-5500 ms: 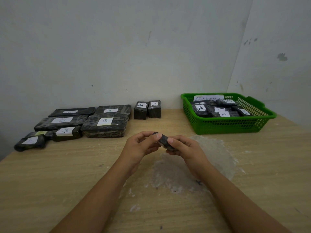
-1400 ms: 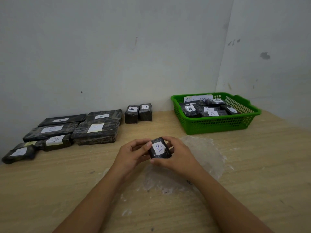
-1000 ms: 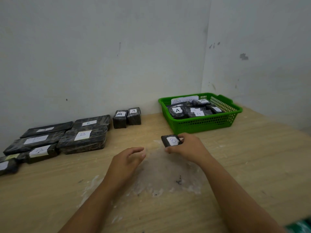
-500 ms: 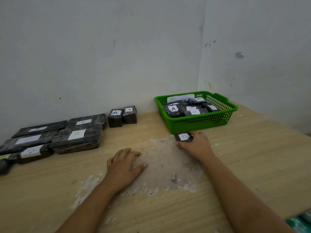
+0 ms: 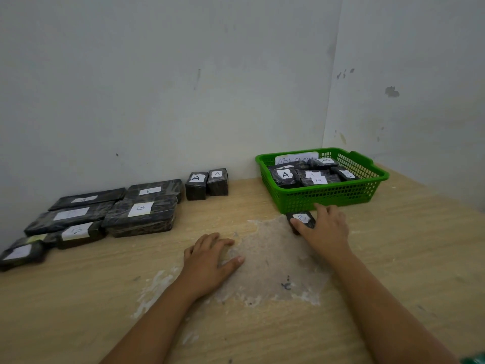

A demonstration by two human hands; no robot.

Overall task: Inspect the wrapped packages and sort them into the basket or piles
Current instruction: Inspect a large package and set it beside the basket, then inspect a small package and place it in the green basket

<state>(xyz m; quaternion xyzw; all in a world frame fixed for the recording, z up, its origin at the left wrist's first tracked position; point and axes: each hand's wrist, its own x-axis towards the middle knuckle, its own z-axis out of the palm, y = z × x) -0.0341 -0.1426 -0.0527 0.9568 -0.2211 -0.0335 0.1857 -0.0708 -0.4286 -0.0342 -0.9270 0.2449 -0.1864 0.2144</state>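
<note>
Pinching a small black package marked B, the right hand has its fingers curled over it just in front of the green basket; whether the package sits on the table is hidden by the hand. Left of the basket, the left hand lies flat, fingers spread. Inside the basket are more black packages, partly overlapping. Farther left of the basket two A packages stand, then flat stacks with blurred labels.
</note>
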